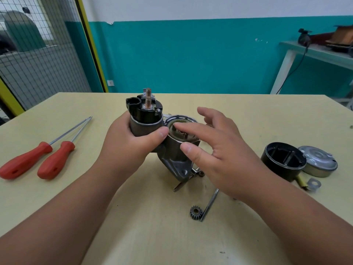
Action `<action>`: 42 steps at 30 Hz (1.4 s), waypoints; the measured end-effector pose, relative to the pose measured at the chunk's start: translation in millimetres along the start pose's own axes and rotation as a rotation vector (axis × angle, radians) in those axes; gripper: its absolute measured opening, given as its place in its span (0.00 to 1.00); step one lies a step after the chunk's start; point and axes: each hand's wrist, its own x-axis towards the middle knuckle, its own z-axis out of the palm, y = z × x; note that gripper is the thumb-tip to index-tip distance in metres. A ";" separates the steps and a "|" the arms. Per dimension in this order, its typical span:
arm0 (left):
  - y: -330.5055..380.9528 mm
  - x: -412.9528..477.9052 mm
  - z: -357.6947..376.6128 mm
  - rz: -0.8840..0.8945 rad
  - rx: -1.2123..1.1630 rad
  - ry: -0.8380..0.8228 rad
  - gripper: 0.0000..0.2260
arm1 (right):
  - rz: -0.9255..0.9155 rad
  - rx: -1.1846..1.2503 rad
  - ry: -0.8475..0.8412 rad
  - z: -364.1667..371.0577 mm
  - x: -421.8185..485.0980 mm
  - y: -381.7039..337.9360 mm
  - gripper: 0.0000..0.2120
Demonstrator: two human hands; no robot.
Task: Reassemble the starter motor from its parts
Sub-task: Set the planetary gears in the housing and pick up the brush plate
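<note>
Standing on end near the middle of the pale yellow surface (152, 236), the grey cast-metal starter motor housing (176, 161) has its round open mouth facing up, with a ring of fine teeth visible inside the rim. Joined to its left side is a grey solenoid cylinder (142, 127), topped by a black plastic cap and a copper-coloured threaded stud (148, 99).

The left hand (129, 144) wraps round the solenoid cylinder from the near side and grips it, thumb curled across its front. The right hand (215, 150) holds nothing. Its fingers are spread and nearly straight, the index fingertip reaches over the open mouth of the housing, and the thumb touches the outer wall just below the rim.

A few small silver screws (197, 172) lie at the foot of the housing on its right. Nearer the person, a small dark toothed pinion gear (195, 212) lies flat just beside the end of a long thin steel bolt (211, 202).

Well apart to the right, a black cylindrical motor casing (282, 163) stands open end up, with a round silver end cover (319, 163) against its far right side. A yellow-sleeved lead (301, 182) and a flat metal tab with a hole (314, 183) lie just in front of them. At the left, two red-handled screwdrivers (24, 162) lie side by side, shafts pointing away from the person.
</note>
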 end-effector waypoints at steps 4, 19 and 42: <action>1.3 -1.6 2.1 0.014 0.029 -0.013 0.16 | 0.003 -0.017 0.073 -3.4 1.6 3.7 0.21; 3.5 1.1 1.9 0.019 0.040 0.013 0.11 | 0.011 -0.038 0.019 2.0 6.7 14.5 0.17; -4.4 3.3 0.5 -0.081 0.011 0.098 0.09 | 0.372 -0.512 -0.311 -32.1 11.5 24.2 0.04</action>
